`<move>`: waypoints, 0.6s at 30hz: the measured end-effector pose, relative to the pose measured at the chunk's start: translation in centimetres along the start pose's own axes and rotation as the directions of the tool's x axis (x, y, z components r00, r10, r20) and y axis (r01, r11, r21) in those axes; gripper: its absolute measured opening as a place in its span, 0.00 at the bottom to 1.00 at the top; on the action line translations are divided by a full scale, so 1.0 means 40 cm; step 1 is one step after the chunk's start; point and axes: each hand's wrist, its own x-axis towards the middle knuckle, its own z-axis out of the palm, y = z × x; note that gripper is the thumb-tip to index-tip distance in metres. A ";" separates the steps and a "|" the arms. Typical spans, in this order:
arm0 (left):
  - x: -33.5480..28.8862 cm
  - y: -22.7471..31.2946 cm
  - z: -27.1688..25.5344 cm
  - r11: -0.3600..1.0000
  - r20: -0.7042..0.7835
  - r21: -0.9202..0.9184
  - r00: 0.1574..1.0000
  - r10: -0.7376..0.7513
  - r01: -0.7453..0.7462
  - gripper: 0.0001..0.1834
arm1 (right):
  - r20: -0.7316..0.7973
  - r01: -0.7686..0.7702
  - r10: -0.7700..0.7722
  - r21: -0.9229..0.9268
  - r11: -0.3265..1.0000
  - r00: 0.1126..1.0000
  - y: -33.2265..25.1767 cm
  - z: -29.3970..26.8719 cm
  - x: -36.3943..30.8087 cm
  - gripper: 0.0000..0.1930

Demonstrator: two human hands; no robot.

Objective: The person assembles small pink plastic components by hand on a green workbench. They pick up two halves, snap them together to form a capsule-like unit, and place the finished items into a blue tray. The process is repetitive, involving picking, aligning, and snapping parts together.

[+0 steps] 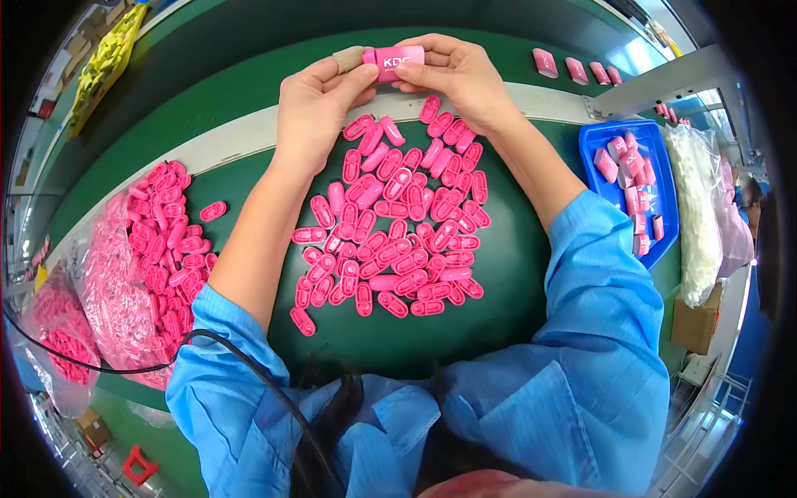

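Note:
At the far side of the bench, over the pale rail, my two hands hold one pink printed plastic case (409, 55) between them. My left hand (320, 104) pinches its left end, where a darker pink part shows; a tan cover (348, 59) wraps one of its fingertips. My right hand (465, 79) closes on the right end, with the thumb on the front face. Between my forearms, many small oval pink plastic shells (398, 186) lie scattered, some with hollow side up and some with smooth back up.
On the left, more pink shells (158, 236) spill from a clear plastic bag (116, 286). A blue tray (610, 196) with pink cases stands right, beside a bag of white pieces (696, 207). Several pink cases (575, 70) sit on the far green belt (490, 23). A black cable (249, 359) crosses my left sleeve.

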 end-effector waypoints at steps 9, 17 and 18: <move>-0.009 0.010 0.001 0.928 0.014 0.297 0.972 0.233 -0.227 0.17 | -0.035 0.172 -0.181 -0.176 0.969 0.983 -0.001 -0.007 -0.018 0.15; -0.007 0.001 0.001 0.881 0.040 0.391 0.961 0.274 -0.267 0.18 | -0.033 0.134 -0.144 -0.204 0.970 0.989 -0.016 -0.001 -0.018 0.15; -0.023 0.001 0.014 0.856 0.045 0.447 0.962 0.269 -0.260 0.18 | -0.044 0.117 -0.127 -0.182 0.976 0.991 -0.010 0.000 -0.023 0.15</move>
